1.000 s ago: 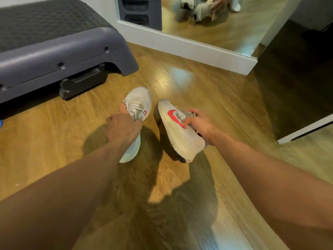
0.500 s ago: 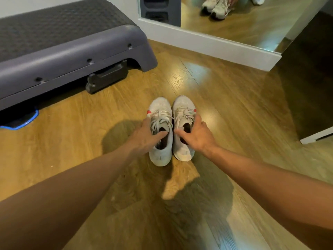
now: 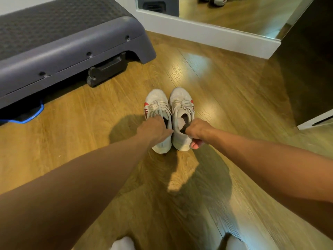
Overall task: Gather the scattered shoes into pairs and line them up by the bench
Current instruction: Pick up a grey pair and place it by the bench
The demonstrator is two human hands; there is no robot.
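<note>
Left hand (image 3: 155, 129) grips the left shoe (image 3: 156, 103) by its collar; right hand (image 3: 198, 132) grips the touching right shoe (image 3: 181, 101) likewise.

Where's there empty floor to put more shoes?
Bare floor lies between the bench and the left shoe, and between the right shoe and the mirror frame. It's crowded at the heels, where the left hand and right hand grip them. Under the bench sits a black block.
</note>
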